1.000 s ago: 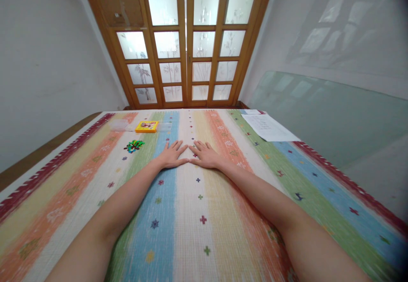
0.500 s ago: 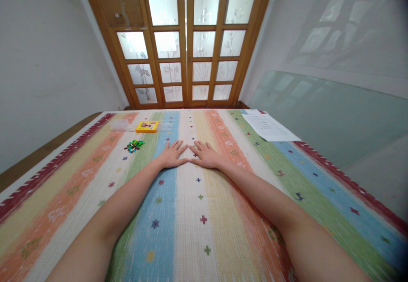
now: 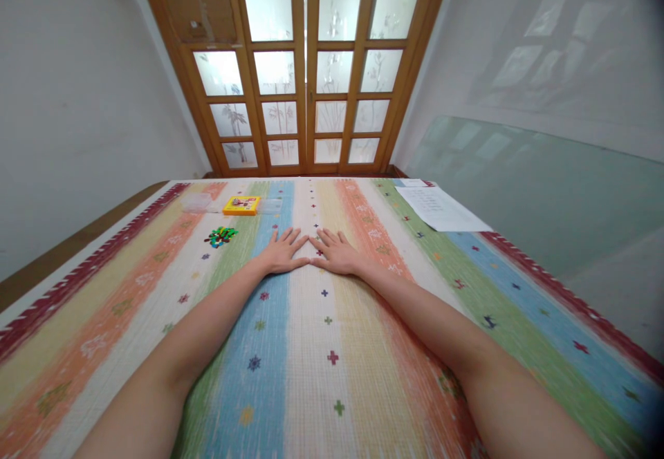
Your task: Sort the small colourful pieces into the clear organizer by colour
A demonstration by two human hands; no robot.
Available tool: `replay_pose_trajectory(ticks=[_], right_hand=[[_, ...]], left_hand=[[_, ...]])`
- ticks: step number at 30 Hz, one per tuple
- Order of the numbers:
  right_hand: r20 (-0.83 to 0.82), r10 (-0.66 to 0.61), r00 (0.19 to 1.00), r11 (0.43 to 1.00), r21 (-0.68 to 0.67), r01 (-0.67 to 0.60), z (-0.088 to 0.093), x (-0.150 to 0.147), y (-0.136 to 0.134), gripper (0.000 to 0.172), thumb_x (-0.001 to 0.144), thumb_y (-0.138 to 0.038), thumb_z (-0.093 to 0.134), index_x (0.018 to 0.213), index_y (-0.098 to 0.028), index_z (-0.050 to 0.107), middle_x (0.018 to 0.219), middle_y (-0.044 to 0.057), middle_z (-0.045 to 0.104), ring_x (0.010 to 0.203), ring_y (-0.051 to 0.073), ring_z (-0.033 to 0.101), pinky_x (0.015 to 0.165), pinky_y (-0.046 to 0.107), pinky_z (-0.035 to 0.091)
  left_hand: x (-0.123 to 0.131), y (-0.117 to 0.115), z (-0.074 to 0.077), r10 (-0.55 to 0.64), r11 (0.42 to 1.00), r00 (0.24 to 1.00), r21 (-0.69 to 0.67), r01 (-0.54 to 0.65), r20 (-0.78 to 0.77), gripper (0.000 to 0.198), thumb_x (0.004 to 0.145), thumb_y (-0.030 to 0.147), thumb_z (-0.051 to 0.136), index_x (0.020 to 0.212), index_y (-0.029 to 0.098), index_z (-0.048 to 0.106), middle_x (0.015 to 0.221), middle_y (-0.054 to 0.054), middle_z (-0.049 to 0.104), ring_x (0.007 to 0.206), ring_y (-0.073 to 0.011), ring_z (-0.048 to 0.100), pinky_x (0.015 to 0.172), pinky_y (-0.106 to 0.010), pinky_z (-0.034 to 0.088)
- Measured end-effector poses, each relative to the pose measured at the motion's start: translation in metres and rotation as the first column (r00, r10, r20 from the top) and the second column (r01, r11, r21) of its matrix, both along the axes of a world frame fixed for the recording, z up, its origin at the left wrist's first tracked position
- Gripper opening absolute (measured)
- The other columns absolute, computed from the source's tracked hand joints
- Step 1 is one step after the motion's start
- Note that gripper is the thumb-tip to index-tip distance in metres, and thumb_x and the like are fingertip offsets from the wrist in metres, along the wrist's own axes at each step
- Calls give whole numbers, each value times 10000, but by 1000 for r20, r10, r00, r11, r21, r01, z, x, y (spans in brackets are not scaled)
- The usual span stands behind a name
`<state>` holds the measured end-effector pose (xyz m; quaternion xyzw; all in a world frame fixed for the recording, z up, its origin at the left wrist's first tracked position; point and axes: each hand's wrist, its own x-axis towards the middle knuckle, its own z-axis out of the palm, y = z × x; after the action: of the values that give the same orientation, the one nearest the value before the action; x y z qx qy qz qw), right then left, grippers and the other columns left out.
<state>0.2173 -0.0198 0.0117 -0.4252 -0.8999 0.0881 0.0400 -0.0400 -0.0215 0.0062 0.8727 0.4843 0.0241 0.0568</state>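
Note:
My left hand (image 3: 283, 251) lies flat on the striped tablecloth (image 3: 311, 376), fingers spread and holding nothing. Beside it, my right hand (image 3: 335, 251) also rests flat with its fingers apart. The tips of the two hands meet or nearly meet over the white stripe. Left of my left hand is a small pile of green, blue, yellow and dark pieces (image 3: 221, 237), too small to make out singly. Behind that pile lies a flat yellow box (image 3: 241, 205) with a picture on its top.
Clear plastic trays or lids (image 3: 197, 202) lie at the left of the yellow box, and another clear piece (image 3: 270, 206) at its right. White printed sheets (image 3: 440, 209) lie at the far right. A glass panel (image 3: 539, 189) leans by the right wall; wooden doors (image 3: 306, 99) stand beyond the table.
The whole view has shifted very slightly to the right. Both hands and the things on the table keep their places.

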Motion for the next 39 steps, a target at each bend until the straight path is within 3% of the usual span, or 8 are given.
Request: replay_pose_trajectory(ticks=[26, 39], right_hand=[[4, -3, 1000, 1000, 8, 3, -1, -1, 0, 994, 952, -893, 212, 1716, -258, 232, 1770, 147, 150, 1641, 376, 136, 1302, 642, 95], [-1, -5, 1000, 1000, 17, 5, 1, -1, -1, 959, 964, -878, 220, 1717, -284, 225, 1774, 114, 147, 1641, 375, 139, 1304, 631, 102]], left_hand=[[1, -2, 3, -2, 1000, 1000, -20, 2, 9, 907, 969, 843, 308, 1698, 303, 269, 1787, -107, 130, 1650, -372, 108, 1289, -679, 38], [1, -2, 3, 5, 1000, 1000, -21, -5, 16, 896, 970, 835, 316, 1696, 313, 274, 1788, -89, 134, 1651, -372, 101, 1295, -666, 39]])
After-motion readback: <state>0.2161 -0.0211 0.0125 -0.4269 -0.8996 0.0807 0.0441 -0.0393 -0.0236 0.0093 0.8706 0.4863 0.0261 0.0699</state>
